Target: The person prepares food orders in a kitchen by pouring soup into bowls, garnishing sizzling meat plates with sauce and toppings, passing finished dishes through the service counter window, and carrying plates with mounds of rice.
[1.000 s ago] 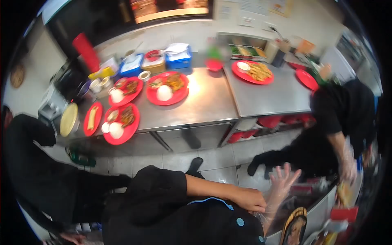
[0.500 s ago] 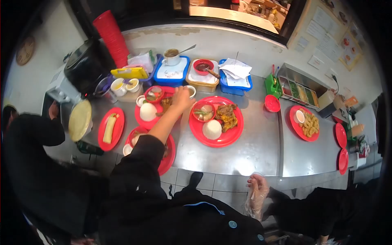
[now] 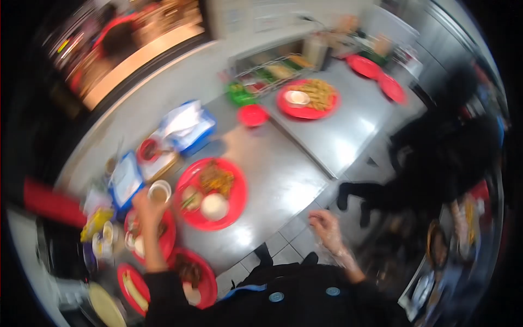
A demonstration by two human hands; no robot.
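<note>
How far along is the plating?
Mostly there. Looks done: middle plate has rice and meat; far plate has fried food and a white cup. In hand: left hand is at a sauce cup; grip too blurred to tell. Probably left: a cup for the middle plate, which shows none.

Smeared by motion at the left hand [image 3: 148, 211], too much to tell whether closed on the small cup [image 3: 159, 192] or only beside it. Partly hidden behind the left forearm [image 3: 156, 252] at the red plate [image 3: 171, 235], and cut off by the bottom edge at the black sleeve [image 3: 169, 300]. Too blurred to name beyond the window [image 3: 136, 41], or to read on the papers [image 3: 182, 120].
</note>
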